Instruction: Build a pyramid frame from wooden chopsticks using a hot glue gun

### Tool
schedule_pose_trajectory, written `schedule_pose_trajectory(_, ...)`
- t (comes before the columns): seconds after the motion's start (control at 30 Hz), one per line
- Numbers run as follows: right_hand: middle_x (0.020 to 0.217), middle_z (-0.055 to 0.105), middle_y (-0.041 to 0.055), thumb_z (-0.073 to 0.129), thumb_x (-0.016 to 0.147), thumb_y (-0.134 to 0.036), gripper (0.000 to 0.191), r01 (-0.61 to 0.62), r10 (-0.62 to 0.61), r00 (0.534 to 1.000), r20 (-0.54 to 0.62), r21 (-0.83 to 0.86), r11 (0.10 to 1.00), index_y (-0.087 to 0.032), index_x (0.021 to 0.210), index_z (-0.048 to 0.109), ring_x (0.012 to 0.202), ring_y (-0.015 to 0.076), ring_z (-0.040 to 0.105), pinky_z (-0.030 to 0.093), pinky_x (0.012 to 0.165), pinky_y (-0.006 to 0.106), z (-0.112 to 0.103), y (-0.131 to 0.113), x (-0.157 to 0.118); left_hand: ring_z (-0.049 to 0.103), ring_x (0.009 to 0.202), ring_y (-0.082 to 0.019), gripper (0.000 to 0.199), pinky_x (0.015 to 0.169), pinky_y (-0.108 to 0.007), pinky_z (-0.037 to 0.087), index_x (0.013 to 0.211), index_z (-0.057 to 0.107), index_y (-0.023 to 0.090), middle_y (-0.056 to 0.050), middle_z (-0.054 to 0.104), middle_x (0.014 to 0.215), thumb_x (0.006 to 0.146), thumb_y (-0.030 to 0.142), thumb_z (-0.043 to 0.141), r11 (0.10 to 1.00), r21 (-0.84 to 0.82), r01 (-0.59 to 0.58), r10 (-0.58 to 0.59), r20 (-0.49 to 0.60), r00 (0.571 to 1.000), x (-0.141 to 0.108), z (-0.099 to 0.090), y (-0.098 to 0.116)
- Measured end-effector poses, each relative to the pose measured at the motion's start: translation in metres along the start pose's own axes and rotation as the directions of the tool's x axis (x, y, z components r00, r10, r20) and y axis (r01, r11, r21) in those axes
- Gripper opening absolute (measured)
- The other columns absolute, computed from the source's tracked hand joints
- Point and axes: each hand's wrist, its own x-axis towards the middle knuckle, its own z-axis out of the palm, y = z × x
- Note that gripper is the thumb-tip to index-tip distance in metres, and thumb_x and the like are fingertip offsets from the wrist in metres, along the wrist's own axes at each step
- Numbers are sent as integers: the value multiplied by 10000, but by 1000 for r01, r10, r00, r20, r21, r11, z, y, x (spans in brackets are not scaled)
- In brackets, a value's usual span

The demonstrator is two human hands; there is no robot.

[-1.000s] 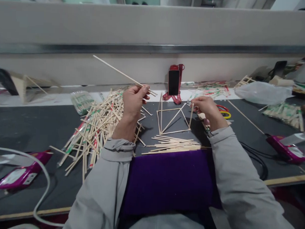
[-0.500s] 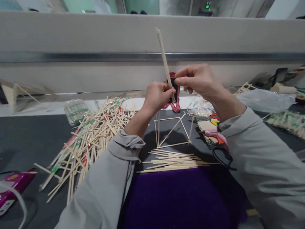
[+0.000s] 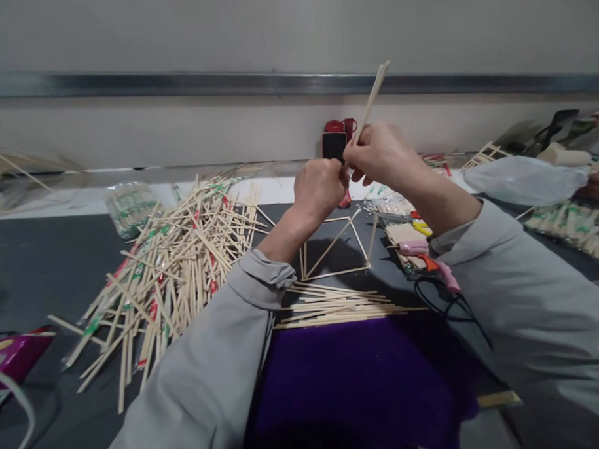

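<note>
2 sticks (image 3: pixel 375 93) point to 1 o'clock, right hand (image 3: pixel 383 155) fingers pinching them; left hand (image 3: pixel 318 189) curled, hold indiscernible; frame (image 3: pixel 336 273) at 6 o'clock.

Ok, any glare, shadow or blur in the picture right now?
Head view: muted light, with a dull sheen on the metal rail; head view: the purple cloth darkens toward its near edge; head view: the left hand and right hand look slightly soft, and hide the lower ends of the held sticks.
</note>
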Motion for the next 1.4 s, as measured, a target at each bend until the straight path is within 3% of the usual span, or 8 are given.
schedule_pose_trajectory(0.2, 623, 641, 49, 607, 877, -82, 182, -253, 246, 966, 82, 90, 963, -126, 711, 668, 640, 178, 698, 593, 631, 289, -10, -13, -2, 709, 956, -287, 157, 788, -342, 498, 714, 729, 216, -88, 732, 765, 840, 289, 789, 990, -142, 13, -23, -66, 998, -5, -11, -3)
schedule_pose_trajectory(0.33, 601, 628, 44, 684, 875, -67, 238, -291, 292, 956, 36, 248, 924, -171, 666, 638, 533, 167, 624, 526, 491, 295, -17, 9, 0, 683, 789, -210, 181, 692, -279, 485, 793, 789, 205, -34, 734, 731, 872, 328, 683, 959, -241, 150, -188, -144, 972, -37, -41, -36)
schedule_pose_trajectory(0.53, 587, 631, 54, 767, 866, -80, 196, -390, 367, 921, 133, 254, 885, -120, 699, 673, 508, 103, 573, 511, 535, 264, -6, 54, -2, 600, 519, -168, 174, 529, -262, 425, 659, 791, 233, -16, 699, 581, 789, 310, 704, 909, -150, 388, -335, 290, 897, -86, -45, -96)
schedule_pose_trajectory(0.63, 569, 624, 45, 805, 847, -100, 218, -397, 354, 916, 188, 305, 866, -133, 671, 681, 497, 99, 565, 442, 448, 224, 7, 69, -5, 618, 516, -170, 125, 492, -252, 407, 657, 799, 249, -29, 703, 583, 748, 245, 714, 909, -123, 398, -343, 322, 882, -89, -36, -112)
schedule_pose_trajectory(0.87, 556, 643, 22, 915, 765, -209, 241, -357, 291, 932, 215, 408, 841, -166, 652, 706, 498, 100, 580, 425, 410, 198, 22, 89, -6, 611, 535, -154, 87, 488, -241, 434, 651, 762, 200, -52, 696, 608, 698, 273, 760, 748, -374, 549, -479, 269, 836, -37, -20, -140)
schedule_pose_trajectory(1.1, 596, 672, 31, 896, 774, -162, 177, -370, 264, 916, 303, 380, 848, -172, 690, 741, 532, 118, 611, 470, 450, 225, 33, 92, -6, 660, 605, -165, 109, 541, -251, 486, 731, 833, 221, -84, 756, 715, 650, 295, 829, 762, -445, 471, -212, 516, 830, 23, 19, -166)
schedule_pose_trajectory(1.23, 606, 675, 14, 886, 763, -150, 166, -322, 211, 920, 332, 328, 888, -189, 692, 741, 523, 119, 602, 468, 449, 224, 42, 90, -8, 682, 613, -186, 199, 524, -261, 504, 803, 869, 227, -105, 781, 762, 621, 308, 873, 763, -477, 437, -37, 643, 765, 34, 35, -163)
schedule_pose_trajectory(1.4, 642, 686, 15, 839, 805, -172, 86, -269, 188, 925, 330, 219, 938, -193, 747, 779, 549, 139, 619, 491, 519, 257, 42, 88, -12, 714, 628, -205, 219, 489, -230, 491, 770, 868, 245, -78, 781, 728, 559, 276, 916, 787, -423, 450, 13, 741, 672, 46, 52, -158)
